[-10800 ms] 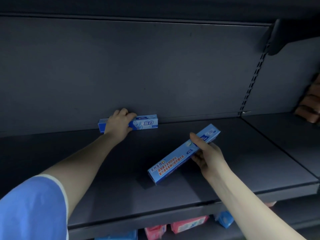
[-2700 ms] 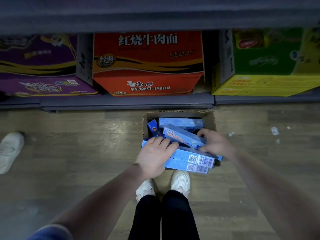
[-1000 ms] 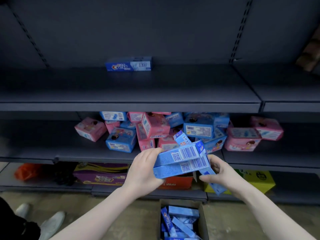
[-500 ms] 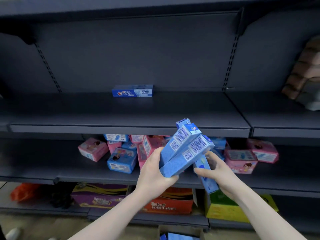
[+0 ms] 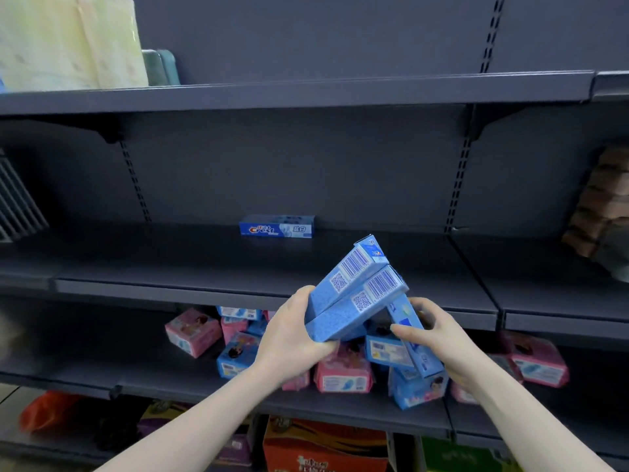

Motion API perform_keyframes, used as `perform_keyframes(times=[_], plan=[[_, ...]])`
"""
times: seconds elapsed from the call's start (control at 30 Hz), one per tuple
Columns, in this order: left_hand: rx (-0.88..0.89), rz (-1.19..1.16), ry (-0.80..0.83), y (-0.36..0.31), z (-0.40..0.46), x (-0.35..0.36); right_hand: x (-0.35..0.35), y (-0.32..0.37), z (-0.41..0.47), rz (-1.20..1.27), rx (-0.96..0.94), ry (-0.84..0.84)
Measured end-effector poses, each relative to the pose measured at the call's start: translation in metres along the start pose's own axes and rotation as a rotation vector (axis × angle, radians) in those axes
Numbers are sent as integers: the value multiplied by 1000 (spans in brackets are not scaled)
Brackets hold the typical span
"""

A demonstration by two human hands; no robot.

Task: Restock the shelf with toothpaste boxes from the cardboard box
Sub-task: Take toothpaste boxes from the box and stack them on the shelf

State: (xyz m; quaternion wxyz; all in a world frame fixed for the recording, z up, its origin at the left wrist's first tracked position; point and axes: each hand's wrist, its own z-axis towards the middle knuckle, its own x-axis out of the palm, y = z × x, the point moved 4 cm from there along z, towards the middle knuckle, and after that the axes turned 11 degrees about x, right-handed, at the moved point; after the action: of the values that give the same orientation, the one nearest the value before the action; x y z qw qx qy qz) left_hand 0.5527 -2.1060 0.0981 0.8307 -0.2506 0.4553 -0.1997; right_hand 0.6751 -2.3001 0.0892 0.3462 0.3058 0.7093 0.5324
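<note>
the left hand (image 5: 292,338) grasps the lower ends of two blue toothpaste boxes (image 5: 354,294), stacked face to face and tilted up to the right, barcodes showing. the right hand (image 5: 439,338) grips a third toothpaste box (image 5: 408,332) that slants down to the right beneath them; its upper end seems to touch the pair, though the overlap hides the contact. above and beyond both hands, one crest box (image 5: 277,229) lies flat at the back of the dark shelf (image 5: 170,264), well apart from the held boxes. below and behind the hands, pink and blue packets (image 5: 343,373) crowd the lower shelf. down past the wrists sits an orange carton (image 5: 323,447).
</note>
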Motion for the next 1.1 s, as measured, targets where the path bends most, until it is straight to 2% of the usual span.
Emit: perform_keyframes(times=[0.53,0.83,1.1], plan=[[64,218,108,51,51,-47,14,40,67,-189,-25,-9],[290,520,274,99,97,-84,42,69,144,-296,-35,-47],[437,597,292,137,118,-99,85,97,196,-448,-81,108]])
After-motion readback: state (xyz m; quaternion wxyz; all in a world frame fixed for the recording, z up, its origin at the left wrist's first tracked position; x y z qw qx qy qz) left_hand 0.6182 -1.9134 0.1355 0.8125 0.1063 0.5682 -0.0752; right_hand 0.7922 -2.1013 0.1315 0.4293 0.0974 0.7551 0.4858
